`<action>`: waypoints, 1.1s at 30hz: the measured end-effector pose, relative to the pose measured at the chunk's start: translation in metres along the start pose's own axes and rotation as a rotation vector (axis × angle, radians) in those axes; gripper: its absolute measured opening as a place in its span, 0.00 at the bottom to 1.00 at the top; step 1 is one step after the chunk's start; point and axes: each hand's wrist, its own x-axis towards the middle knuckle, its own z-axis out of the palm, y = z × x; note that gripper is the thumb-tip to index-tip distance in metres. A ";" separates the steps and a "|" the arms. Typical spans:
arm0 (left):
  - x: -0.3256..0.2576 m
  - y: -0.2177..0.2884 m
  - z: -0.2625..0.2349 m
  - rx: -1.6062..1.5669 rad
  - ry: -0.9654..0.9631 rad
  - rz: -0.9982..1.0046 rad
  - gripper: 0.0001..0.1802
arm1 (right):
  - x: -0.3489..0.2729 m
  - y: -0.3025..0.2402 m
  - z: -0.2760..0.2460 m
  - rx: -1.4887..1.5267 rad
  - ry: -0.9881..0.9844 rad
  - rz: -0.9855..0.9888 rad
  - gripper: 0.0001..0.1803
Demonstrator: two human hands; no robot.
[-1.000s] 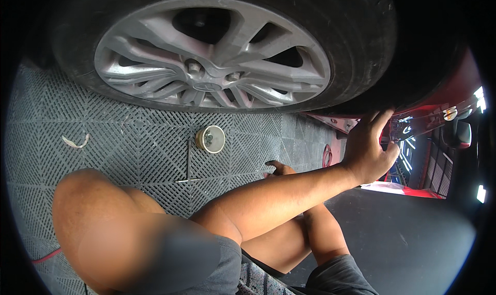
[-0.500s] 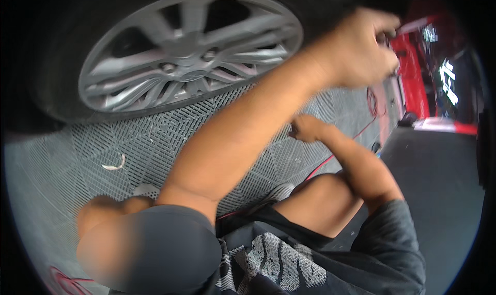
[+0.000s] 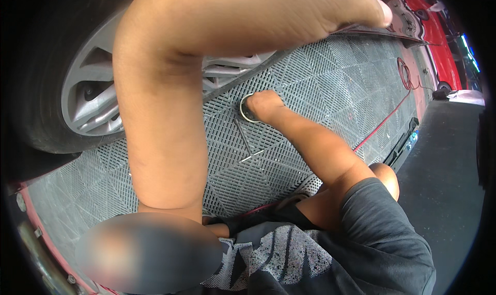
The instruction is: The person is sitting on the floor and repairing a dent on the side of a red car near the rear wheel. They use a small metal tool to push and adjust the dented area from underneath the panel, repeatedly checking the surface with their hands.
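Note:
My left arm rises across the picture and bends sharply at the elbow in front of a grey alloy wheel (image 3: 93, 106) with a black tyre (image 3: 44, 103). At the upper right my left hand (image 3: 376, 10) is up beside the lower edge of the car body; its fingers are mostly hidden behind the forearm and the picture's top. My right hand (image 3: 266, 106) is low over the floor by the tyre, fingers closed on an object with a thin, pale round rim (image 3: 242, 109) and dark middle. Its exact kind does not show. A thin pale strip (image 3: 251, 156) lies nearby.
Grey perforated tiles (image 3: 330, 88) cover the floor. A red hose (image 3: 385, 120) runs across them to a loose coil (image 3: 405, 72). Rightward, a blue-and-clear object (image 3: 412, 140) sits beside a broad dark surface (image 3: 439, 165). A red car (image 3: 436, 36) stands at the far right.
My left arm has lifted and bent, its hand rising toward the top edge. My right hand has shifted leftward and up in the picture, and the pale-rimmed object now shows beside it.

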 end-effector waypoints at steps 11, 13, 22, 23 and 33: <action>0.013 -0.010 0.010 0.006 0.025 0.080 0.21 | 0.016 0.010 0.027 0.053 0.020 0.132 0.13; 0.015 -0.011 0.012 0.010 0.041 0.087 0.20 | -0.001 0.027 0.017 0.210 0.094 -0.018 0.11; 0.006 0.013 0.042 0.170 0.130 0.145 0.18 | -0.178 0.080 -0.115 0.881 0.283 -0.018 0.16; 0.010 0.010 0.051 0.252 0.108 0.081 0.18 | -0.197 0.086 -0.119 1.009 0.427 -0.020 0.18; 0.063 -0.083 0.149 -0.831 0.587 0.156 0.11 | -0.235 0.119 -0.097 1.958 0.786 -0.296 0.18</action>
